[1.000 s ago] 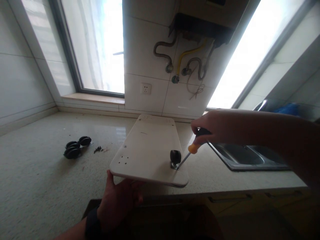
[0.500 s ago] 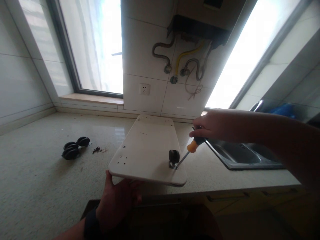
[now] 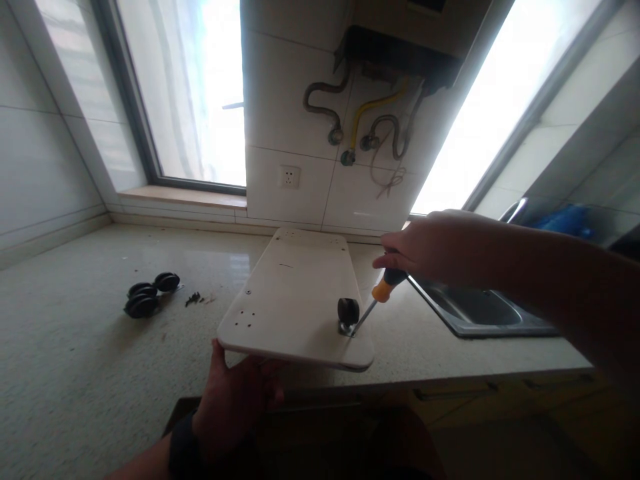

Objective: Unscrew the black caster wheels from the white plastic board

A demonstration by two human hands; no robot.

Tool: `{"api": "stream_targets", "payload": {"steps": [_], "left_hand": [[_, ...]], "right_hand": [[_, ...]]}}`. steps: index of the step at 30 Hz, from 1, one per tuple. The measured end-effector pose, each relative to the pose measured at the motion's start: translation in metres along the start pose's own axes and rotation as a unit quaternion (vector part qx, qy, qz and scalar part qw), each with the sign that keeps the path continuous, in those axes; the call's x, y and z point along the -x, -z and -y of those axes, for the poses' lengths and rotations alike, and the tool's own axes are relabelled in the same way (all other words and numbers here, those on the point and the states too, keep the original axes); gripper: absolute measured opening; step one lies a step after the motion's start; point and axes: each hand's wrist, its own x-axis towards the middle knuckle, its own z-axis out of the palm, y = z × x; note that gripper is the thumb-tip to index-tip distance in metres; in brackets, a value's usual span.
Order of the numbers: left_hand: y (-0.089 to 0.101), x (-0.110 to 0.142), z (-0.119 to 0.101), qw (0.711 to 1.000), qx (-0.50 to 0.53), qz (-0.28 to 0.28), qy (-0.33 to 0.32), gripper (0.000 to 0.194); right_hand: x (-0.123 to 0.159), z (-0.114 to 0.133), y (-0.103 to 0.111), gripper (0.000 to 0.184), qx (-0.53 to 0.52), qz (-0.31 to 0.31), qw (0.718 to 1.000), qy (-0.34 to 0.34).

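Note:
A white board (image 3: 295, 293) with rounded corners lies on the counter, its near end jutting toward me. My left hand (image 3: 240, 393) grips its near left corner, thumb at the edge and fingers underneath. At the near right corner stands a black caster wheel (image 3: 348, 311) on a metal plate. My right hand (image 3: 405, 247) is wrapped around the handle of a screwdriver (image 3: 384, 289), yellow and black, slanting down with its tip at the caster's plate. Small screw holes show at the board's other corners.
Several loose black casters (image 3: 143, 300) lie on the left of the counter (image 3: 90, 360), beside a small pile of dark screws (image 3: 193, 299). A steel sink (image 3: 480, 313) is set in at the right. Pipes (image 3: 325, 110) hang on the wall behind.
My right hand and the screwdriver handle have shifted slightly up and left, while the tip stays at the caster's plate. My left hand and the board are practically unmoved.

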Motion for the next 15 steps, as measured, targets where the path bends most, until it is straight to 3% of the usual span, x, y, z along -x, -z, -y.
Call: {"api": "stream_targets", "payload": {"steps": [6,9,12,15], "left_hand": [[-0.001,0.0,0.001,1.0,0.0,-0.003,-0.008,0.079],[0.0,0.0,0.002,1.0,-0.007,0.006,-0.014,0.077],[0.0,0.0,0.001,1.0,-0.005,0.014,-0.016,0.078],[0.0,0.0,0.001,1.0,-0.01,0.021,-0.016,0.079]], "right_hand": [[0.011,0.012,0.026,0.032,-0.11,0.063,0.992,0.011],[0.015,0.011,0.025,0.037,-0.13,0.074,0.989,0.016],[0.013,0.002,0.012,0.041,-0.066,0.054,0.996,-0.012],[0.012,-0.006,0.002,0.041,0.017,0.041,0.998,0.036]]}}
